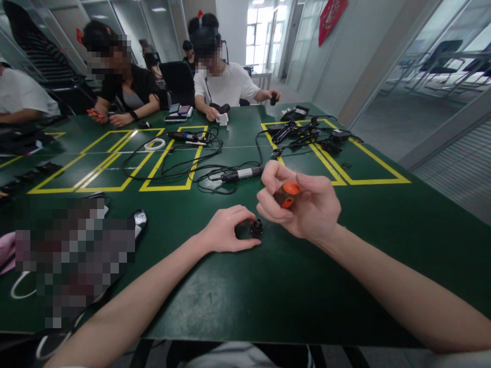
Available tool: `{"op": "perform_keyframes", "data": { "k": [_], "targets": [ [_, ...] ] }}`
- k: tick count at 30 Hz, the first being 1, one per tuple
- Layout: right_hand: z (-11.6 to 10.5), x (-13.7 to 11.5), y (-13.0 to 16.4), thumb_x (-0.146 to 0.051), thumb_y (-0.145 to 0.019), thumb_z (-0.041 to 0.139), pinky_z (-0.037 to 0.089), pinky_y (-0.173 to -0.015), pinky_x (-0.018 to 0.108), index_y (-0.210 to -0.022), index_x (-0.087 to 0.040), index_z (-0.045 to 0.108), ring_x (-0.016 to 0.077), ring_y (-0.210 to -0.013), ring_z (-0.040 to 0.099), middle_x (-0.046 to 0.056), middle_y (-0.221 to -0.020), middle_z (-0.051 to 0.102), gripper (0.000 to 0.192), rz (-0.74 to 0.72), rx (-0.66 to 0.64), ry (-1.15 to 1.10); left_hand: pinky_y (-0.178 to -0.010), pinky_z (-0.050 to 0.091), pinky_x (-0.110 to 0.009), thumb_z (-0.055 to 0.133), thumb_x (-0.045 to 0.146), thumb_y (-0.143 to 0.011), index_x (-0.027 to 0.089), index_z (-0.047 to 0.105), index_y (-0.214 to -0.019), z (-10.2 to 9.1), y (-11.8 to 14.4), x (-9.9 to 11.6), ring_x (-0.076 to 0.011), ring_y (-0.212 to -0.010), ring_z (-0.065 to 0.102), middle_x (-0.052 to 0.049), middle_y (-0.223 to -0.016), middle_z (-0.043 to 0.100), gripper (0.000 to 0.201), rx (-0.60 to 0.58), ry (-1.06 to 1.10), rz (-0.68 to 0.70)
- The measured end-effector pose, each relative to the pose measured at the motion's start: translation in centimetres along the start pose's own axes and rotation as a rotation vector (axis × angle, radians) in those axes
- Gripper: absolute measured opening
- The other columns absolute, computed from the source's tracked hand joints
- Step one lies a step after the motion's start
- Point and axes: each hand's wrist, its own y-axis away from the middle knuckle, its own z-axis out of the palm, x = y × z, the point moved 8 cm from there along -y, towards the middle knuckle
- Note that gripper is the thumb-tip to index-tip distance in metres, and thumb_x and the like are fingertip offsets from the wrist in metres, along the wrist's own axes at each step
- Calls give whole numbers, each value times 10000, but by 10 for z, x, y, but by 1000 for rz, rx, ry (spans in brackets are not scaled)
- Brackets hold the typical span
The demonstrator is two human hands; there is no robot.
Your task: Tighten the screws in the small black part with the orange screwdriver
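Over the table, my right hand (312, 207) is closed round a screwdriver (288, 194) with a black and orange handle. Its orange butt end faces me, and the shaft is hidden behind my fingers. My left hand (230, 230) rests on the green table with thumb and fingers curved about a small black cylindrical part (257, 228). That part stands upright on the tabletop, just below and left of my right hand. Whether every fingertip presses on it is hard to make out.
An electric screwdriver (241, 174) with a silver body and looped black cable lies beyond my hands. More cables and black parts (303, 133) are heaped at the back right. A white ring (154, 144) lies farther left. Across the green table (215, 312), co-workers (226, 84) handle small items.
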Motion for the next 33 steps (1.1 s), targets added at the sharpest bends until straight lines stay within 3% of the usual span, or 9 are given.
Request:
{"op": "perform_keyframes", "data": {
  "k": [3,6,9,12,16,22,27,33],
  "targets": [
    [-2,0,-1,-411,-959,564,231,-419,218,-808,-221,516,79,-392,226,-98,-496,396,248,4,19,18,-853,551,-322,756,534,-839,198,716,-1053,-2,1,0,-219,-942,681,-74,-1038,722,401,18,-27,-8],
    [-3,0,-3,-451,-987,524,227,-399,239,-680,-204,533,86,-399,272,-53,-520,434,394,8,42,72,-879,555,-318,738,527,-864,205,725,-1045,-1,0,2,-212,-958,683,-71,-1032,720,370,2,-40,7],
    [-2,1,-4,-492,-1020,474,220,-400,249,-570,-206,494,89,-402,264,-51,-479,363,533,4,38,69,-877,555,-315,712,531,-891,203,726,-1063,-1,0,4,-213,-977,689,-79,-1051,728,371,15,-58,41],
    [2,3,-2,-530,-1015,478,199,-402,230,-644,-207,511,80,-389,206,-87,-460,298,493,3,1,20,-835,554,-312,678,543,-917,184,724,-1071,-2,1,6,-217,-956,701,-90,-1063,740,393,38,-81,81],
    [1,2,0,-499,-945,589,215,-424,207,-818,-234,483,77,-399,189,-120,-485,330,313,3,9,23,-859,565,-316,685,507,-915,195,728,-1095,-1,1,6,-219,-966,707,-86,-1060,747,363,22,-77,59],
    [-6,-1,-4,-484,-982,540,233,-403,224,-732,-220,499,88,-406,259,-76,-504,407,365,-20,51,105,-927,573,-322,686,435,-910,225,721,-1168,0,-1,7,-215,-1012,711,-78,-1099,749,334,-3,-23,28],
    [-5,3,-2,-568,-998,523,185,-404,217,-712,-222,490,80,-417,183,-89,-510,325,450,-23,49,55,-867,569,-306,669,425,-909,214,711,-1182,1,-1,7,-214,-964,713,-74,-1071,750,347,0,-55,30],
    [0,3,2,-434,-976,564,189,-425,209,-851,-240,501,87,-424,199,-99,-529,378,239,-38,40,8,-830,561,-305,616,417,-939,191,720,-1168,2,-2,10,-213,-943,716,-78,-1059,752,338,-11,-54,55]
  ]
}}
